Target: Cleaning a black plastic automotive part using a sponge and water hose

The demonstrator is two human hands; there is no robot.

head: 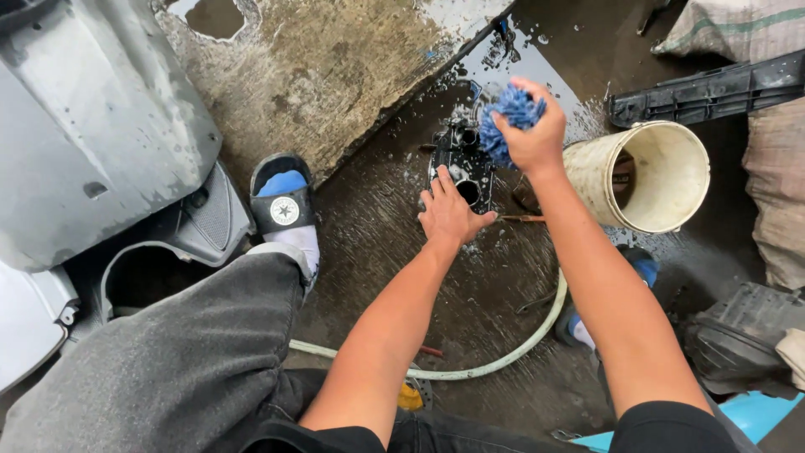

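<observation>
With our left hand [449, 214] spread flat on the black engine part [463, 161] on the wet floor [377, 226], our right hand [532, 134] clutching the blue mitt [513, 113], the soapy part could slip.

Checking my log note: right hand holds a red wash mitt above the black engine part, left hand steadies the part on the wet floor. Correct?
Not quite. In the head view the wash mitt in the right hand is blue, not red. The rest holds: left hand steadies the black engine part on the wet floor.

One bucket [662, 180], one hose [503, 361], two sandals [283, 197]
</observation>
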